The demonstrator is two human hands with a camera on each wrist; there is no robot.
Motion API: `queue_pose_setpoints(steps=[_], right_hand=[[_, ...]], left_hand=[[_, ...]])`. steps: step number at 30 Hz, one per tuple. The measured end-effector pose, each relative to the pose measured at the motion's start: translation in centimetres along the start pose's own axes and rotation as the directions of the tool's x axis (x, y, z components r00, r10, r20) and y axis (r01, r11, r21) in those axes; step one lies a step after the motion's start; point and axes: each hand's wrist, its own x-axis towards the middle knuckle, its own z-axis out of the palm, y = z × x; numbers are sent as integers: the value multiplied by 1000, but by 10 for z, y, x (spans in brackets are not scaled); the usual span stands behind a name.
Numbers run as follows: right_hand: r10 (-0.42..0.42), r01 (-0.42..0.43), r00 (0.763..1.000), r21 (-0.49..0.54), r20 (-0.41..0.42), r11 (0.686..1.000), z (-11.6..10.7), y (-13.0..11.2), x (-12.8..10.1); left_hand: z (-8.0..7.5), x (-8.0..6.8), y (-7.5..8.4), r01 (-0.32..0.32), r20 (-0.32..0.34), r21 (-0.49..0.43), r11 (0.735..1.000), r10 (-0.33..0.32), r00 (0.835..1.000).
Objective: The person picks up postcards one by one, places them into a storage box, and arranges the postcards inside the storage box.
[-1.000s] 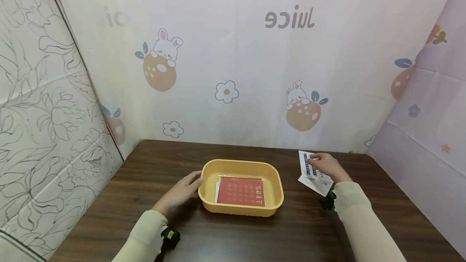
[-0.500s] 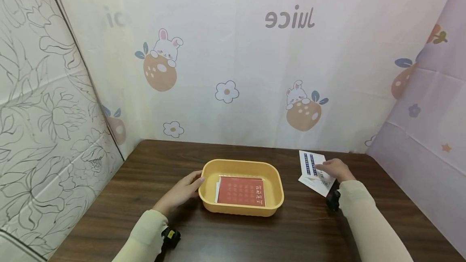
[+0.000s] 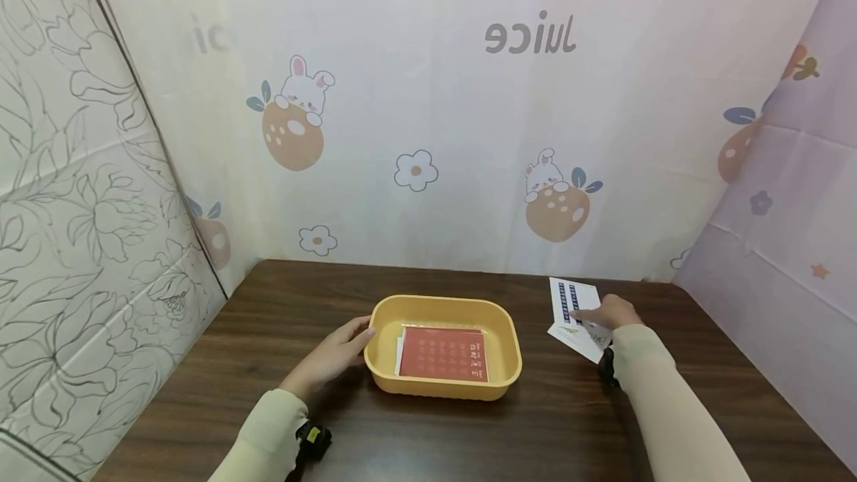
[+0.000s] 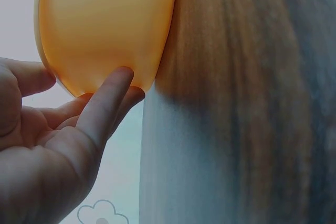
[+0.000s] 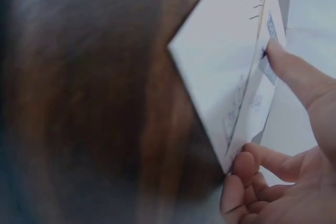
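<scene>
A yellow plastic tray (image 3: 443, 389) stands mid-table, with a red card with pale lettering (image 3: 442, 352) lying in it over white paper. My left hand (image 3: 331, 354) is at the tray's left end. In the left wrist view, its extended fingers touch the outer wall and the thumb meets the rim. To the right of the tray, a white card with blue print (image 3: 559, 303) overlaps a second white card (image 3: 579, 341). My right hand (image 3: 612, 312) grips the upper card at its right side. In the right wrist view, its thumb (image 5: 286, 64) lies on the printed face, and curled fingers meet the edge.
The dark wooden table (image 3: 428, 437) runs back to a patterned curtain (image 3: 428, 95). A side curtain (image 3: 790, 192) bounds the right and a floral panel (image 3: 87, 207) the left. Black wrist cameras sit under both wrists.
My right hand drew back rightward off the blue-printed card, then moved slightly left again, with its thumb back on the card. My left hand and the tray have stayed in place.
</scene>
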Motion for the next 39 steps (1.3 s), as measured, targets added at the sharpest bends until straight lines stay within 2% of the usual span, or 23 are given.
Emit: queue_pose_setpoints(steps=[8, 20, 29, 39], right_hand=[[4, -4, 1000, 36, 11, 999, 2, 0, 2], [25, -26, 1000, 135, 9, 990, 1, 2, 6], [23, -23, 1000, 64, 8, 998, -3, -4, -2], [43, -44, 999, 186, 7, 982, 1, -2, -3]], left_hand=[[0, 0, 1, 3, -2, -14, 1000, -3, 1000], [1, 4, -3, 16, -15, 11, 1000, -15, 1000], [0, 2, -1, 18, -17, 18, 1000, -18, 1000], [0, 0, 0, 4, -4, 17, 1000, -4, 1000]])
